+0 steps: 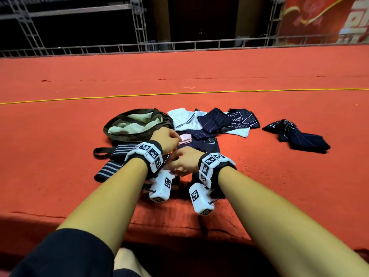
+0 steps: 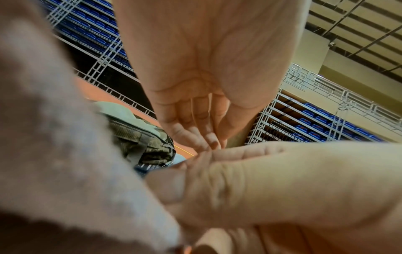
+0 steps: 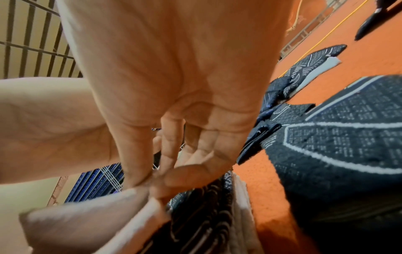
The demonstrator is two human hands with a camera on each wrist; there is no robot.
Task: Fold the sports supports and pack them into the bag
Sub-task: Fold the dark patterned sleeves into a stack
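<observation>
left hand pinches pink support | right hand pinches its edge too | open bag just beside, on red carpet

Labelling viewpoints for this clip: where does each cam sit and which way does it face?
Head: on the head, facing forward and down at the red floor, bag and supports; both forearms, both hands.
Left wrist: under the wrist, along the left hand towards bleachers; pink support close.
Right wrist: along the right hand, pinching that pink support.
Shared: pink support, bag.
</observation>
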